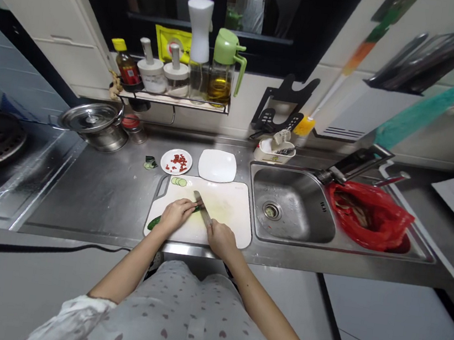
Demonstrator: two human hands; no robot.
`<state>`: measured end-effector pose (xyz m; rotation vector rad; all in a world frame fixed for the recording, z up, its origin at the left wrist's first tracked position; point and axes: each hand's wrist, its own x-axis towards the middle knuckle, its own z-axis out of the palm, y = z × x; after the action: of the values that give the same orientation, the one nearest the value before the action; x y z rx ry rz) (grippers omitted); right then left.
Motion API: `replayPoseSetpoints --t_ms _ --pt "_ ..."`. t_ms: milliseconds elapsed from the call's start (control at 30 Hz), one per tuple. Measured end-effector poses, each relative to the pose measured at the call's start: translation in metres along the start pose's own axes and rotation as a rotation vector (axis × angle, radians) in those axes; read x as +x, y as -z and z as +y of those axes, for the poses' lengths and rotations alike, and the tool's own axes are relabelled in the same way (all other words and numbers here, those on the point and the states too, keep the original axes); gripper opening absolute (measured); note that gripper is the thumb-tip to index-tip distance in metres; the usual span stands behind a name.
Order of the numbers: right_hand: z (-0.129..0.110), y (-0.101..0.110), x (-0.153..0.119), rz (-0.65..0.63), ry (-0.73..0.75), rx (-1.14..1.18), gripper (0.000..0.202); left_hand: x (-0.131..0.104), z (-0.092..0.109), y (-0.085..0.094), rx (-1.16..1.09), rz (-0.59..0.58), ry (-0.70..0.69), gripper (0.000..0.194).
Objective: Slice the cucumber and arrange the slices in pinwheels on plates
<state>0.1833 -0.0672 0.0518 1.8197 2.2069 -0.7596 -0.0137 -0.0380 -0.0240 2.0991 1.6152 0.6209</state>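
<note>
A white cutting board [223,228] lies on the steel counter in front of me. My left hand [176,214] is closed over a cucumber [153,223], whose dark green end sticks out to the left; most of it is hidden under the hand. My right hand [221,236] grips a kitchen knife [204,210], its blade slanting up and left against the cucumber by my left fingertips. Several cucumber slices [179,181] rest at the board's upper left. Behind the board stand a plate [165,163] of chopped red pieces and a white square plate [217,165].
Right of the board is a steel sink [296,201], with a red plastic bag [387,227] beyond it. Dark green scraps [150,162] lie left of the plates. A lidded pot [108,135] stands at the left, and a shelf [165,99] of bottles hangs behind.
</note>
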Motion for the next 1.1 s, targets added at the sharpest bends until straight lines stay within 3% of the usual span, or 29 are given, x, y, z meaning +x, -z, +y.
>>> replayPoseSetpoints --t_ms 600,1100 --pt "-0.003 0.006 -0.007 -0.111 -0.015 -0.012 0.03 0.0 0.0 -0.001 0.042 0.057 -0.088 0.027" --pt "-0.004 0.003 -0.005 -0.107 -0.014 -0.04 0.03 0.003 0.0 0.001 0.029 0.033 -0.067 0.025"
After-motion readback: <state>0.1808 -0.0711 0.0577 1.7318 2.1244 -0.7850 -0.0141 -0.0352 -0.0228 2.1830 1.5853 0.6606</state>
